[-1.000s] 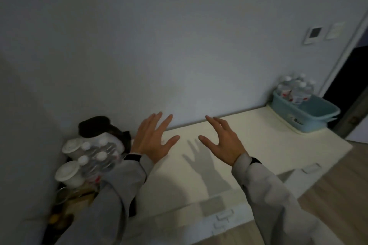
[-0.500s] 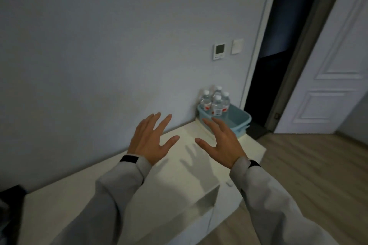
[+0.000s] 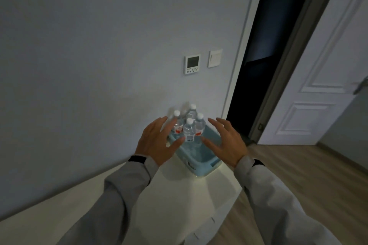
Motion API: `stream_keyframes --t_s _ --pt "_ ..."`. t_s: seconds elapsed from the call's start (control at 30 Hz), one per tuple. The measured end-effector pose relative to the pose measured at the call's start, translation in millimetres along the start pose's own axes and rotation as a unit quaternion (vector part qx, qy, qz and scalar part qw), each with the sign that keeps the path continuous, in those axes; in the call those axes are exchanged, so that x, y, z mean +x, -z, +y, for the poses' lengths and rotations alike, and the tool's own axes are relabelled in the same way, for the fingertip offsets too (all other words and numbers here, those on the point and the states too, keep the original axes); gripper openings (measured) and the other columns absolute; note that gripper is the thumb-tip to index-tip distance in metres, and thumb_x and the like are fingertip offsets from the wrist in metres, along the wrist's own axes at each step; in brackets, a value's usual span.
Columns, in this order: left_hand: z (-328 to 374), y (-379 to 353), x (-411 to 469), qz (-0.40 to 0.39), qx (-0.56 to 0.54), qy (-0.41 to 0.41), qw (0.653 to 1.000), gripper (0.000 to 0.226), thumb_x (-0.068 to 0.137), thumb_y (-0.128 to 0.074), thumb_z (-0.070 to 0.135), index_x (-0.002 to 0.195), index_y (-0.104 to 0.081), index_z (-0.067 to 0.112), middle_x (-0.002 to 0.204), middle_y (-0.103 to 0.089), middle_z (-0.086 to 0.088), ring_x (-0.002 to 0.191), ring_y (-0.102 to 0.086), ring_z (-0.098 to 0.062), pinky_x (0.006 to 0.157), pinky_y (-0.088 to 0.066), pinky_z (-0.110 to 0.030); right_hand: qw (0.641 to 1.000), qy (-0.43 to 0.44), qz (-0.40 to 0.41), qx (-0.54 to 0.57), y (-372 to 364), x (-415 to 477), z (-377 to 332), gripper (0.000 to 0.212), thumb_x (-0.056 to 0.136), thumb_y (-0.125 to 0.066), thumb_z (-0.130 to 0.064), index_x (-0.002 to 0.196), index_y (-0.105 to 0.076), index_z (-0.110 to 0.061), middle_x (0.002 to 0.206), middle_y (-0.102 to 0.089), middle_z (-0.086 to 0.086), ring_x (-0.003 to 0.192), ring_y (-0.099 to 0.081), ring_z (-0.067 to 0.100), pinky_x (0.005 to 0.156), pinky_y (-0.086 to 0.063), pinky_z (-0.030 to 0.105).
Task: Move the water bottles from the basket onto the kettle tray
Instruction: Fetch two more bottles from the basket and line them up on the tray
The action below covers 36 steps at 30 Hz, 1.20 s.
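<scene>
A light blue plastic basket (image 3: 201,167) stands at the right end of a white cabinet top (image 3: 169,203), against the wall. Several clear water bottles (image 3: 189,129) with white caps and red labels stand upright in its far end. My left hand (image 3: 157,142) hovers over the basket's left rim, fingers spread, its fingertips close to the leftmost bottle. My right hand (image 3: 225,143) hovers over the right rim, also spread and holding nothing. The kettle tray is out of view.
A thermostat panel (image 3: 192,64) and a light switch (image 3: 215,58) are on the wall above the basket. A dark open doorway (image 3: 268,55) and a white door (image 3: 328,85) lie to the right. Wooden floor (image 3: 298,165) runs beside the cabinet.
The view has swung right, away from the kettle tray. Both hands have come up to the basket and now flank the bottles. They stay empty.
</scene>
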<state>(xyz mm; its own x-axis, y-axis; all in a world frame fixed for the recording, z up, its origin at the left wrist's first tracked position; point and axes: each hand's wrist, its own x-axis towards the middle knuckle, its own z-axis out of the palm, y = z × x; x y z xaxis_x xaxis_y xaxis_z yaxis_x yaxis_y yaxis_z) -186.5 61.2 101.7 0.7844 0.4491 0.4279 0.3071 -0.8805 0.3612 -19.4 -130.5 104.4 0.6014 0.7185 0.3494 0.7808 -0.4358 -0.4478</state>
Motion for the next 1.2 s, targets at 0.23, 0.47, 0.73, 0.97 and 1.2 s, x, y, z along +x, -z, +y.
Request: stream_keyframes --t_s 0.23,0.47,0.73,0.97,1.2 --pt "6.3 -62.3 56.0 -0.001 0.021 0.063 0.998 0.073 0.081 -0.042 0.07 0.14 -0.042 0.029 0.142 -0.051 -0.01 0.132 -0.045 -0.029 0.11 -0.035 -0.042 0.998 0.011 -0.05 0.043 -30.9 78.0 82.7 0.072 0.081 -0.053 -0.072 0.143 -0.028 -0.046 0.153 -0.032 -0.004 0.135 -0.043 0.025 0.108 -0.039 0.04" --pt "12.7 -126.7 85.7 -0.036 0.023 0.168 0.985 0.068 0.085 -0.051 0.064 0.142 -0.037 0.029 0.138 -0.051 -0.002 0.122 -0.05 -0.024 0.101 -0.043 -0.033 0.982 0.027 -0.152 0.107 -51.4 138.9 152.7 0.071 0.086 -0.061 -0.058 0.146 -0.032 -0.035 0.154 -0.032 0.0 0.134 -0.043 0.025 0.11 -0.041 0.046" --pt "25.2 -193.3 104.8 -0.067 -0.046 0.328 0.941 0.072 0.079 -0.056 0.067 0.139 -0.027 0.039 0.136 -0.05 -0.008 0.122 -0.051 -0.032 0.098 -0.047 -0.042 0.959 0.012 -0.235 0.158 -98.8 174.2 189.6 0.07 0.082 -0.063 -0.057 0.142 -0.034 -0.039 0.145 -0.041 0.003 0.127 -0.051 0.029 0.1 -0.043 0.039" --pt "18.3 -241.1 126.7 -0.021 -0.134 0.399 0.907 0.084 0.076 -0.062 0.067 0.142 -0.017 0.043 0.15 -0.04 -0.004 0.13 -0.048 -0.031 0.104 -0.045 -0.05 0.938 -0.021 -0.265 0.224 -141.4 192.7 192.5 0.073 0.076 -0.065 -0.061 0.139 -0.03 -0.049 0.138 -0.048 0.001 0.125 -0.051 0.027 0.098 -0.042 0.033" --pt "24.0 -264.2 129.0 0.057 -0.159 0.457 0.873 0.081 0.074 -0.065 0.066 0.14 -0.024 0.043 0.144 -0.048 -0.002 0.125 -0.053 -0.031 0.101 -0.047 -0.045 0.927 -0.059 -0.243 0.281 -166.7 190.4 189.9 0.069 0.075 -0.072 -0.058 0.135 -0.038 -0.048 0.136 -0.053 -0.003 0.123 -0.055 0.024 0.103 -0.049 0.046"
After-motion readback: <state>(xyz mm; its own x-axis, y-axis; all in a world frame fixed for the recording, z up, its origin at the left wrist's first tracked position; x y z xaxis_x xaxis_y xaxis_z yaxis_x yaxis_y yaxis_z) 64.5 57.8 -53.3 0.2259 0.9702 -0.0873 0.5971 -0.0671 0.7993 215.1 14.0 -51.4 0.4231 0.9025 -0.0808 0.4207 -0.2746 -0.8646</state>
